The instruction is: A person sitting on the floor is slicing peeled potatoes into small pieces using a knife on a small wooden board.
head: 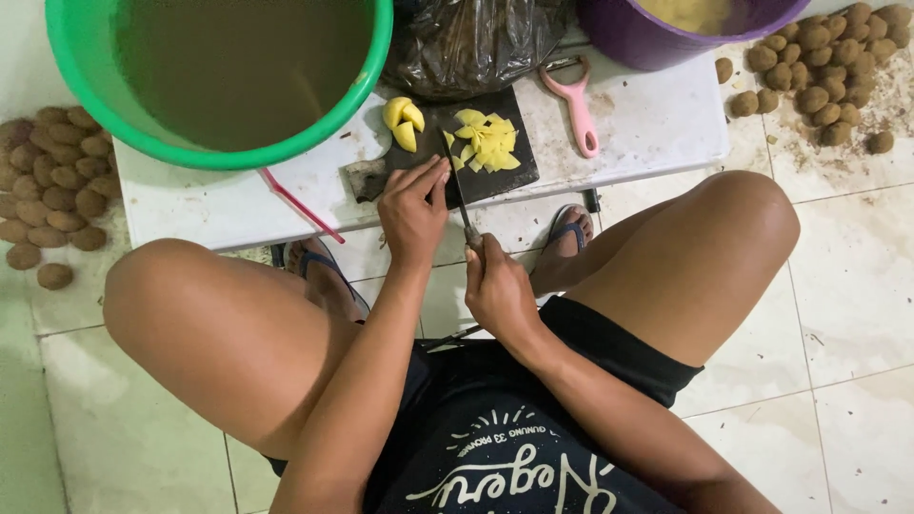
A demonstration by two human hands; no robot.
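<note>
We sit above a low white surface (647, 124) on a pale tiled floor (857, 314). Unpeeled brown potatoes are heaped on the floor at 9 o'clock (52, 181) and at 2 o'clock (828, 67).

Containers: a green bucket (86, 90) at 11 o'clock holds murky water; a purple bucket (628, 38) at 1 o'clock holds something yellowish; a dark plastic bag (471, 43) lies between them. A pink peeler (579, 109) rests on the surface just right of the black cutting board (509, 176).

On the board lie cut yellow potato pieces (487, 143) and larger yellow chunks (404, 122).

Our right hand (497, 286) is closed around the handle of the knife (457, 186). The knife's long axis runs from 6 to 12 o'clock, tip pointing away from us onto the board. Our left hand (411, 211) has its fingers extended and resting on the board, just left of the blade.
</note>
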